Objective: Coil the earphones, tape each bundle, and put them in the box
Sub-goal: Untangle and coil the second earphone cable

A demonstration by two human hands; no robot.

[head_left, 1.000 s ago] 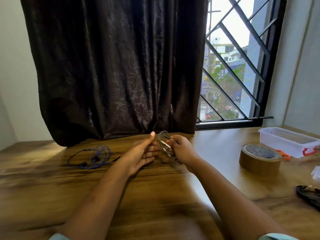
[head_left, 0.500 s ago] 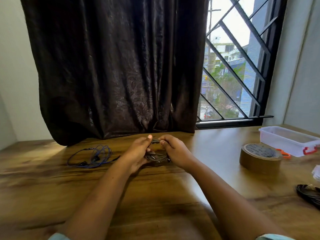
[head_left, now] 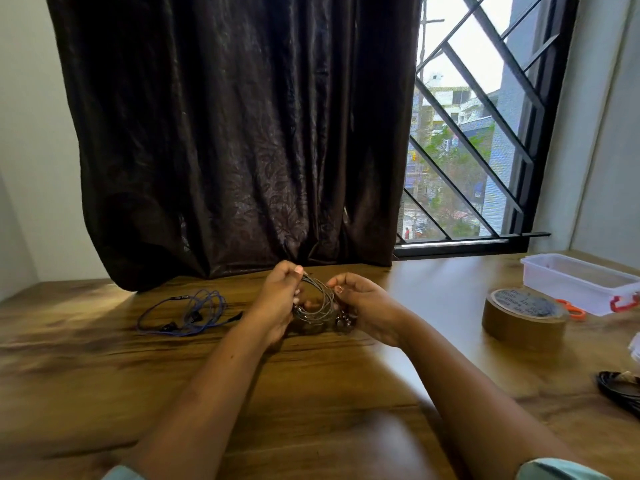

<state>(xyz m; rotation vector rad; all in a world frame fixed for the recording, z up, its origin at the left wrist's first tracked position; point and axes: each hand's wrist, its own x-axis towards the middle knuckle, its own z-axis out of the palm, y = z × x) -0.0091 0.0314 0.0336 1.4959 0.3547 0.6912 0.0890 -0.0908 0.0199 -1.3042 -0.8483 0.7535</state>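
A coil of grey earphones (head_left: 320, 301) hangs between both hands just above the wooden table (head_left: 311, 393). My left hand (head_left: 278, 303) pinches the coil's left side at the top. My right hand (head_left: 367, 306) curls round its right side, with the earbuds bunched under the fingers. Blue earphones (head_left: 188, 311) lie loose on the table to the left. A brown tape roll (head_left: 524, 317) stands flat at the right. The clear plastic box (head_left: 581, 282) with a red latch sits open behind it.
Orange-handled scissors (head_left: 569, 310) lie between the tape and the box. A black cable bundle (head_left: 620, 389) lies at the right edge. A dark curtain (head_left: 235, 133) and a barred window (head_left: 485, 133) stand behind the table.
My left hand went from open beside the coil to pinching it. Both hands lowered the coil toward the table, then raised and tilted it slightly.
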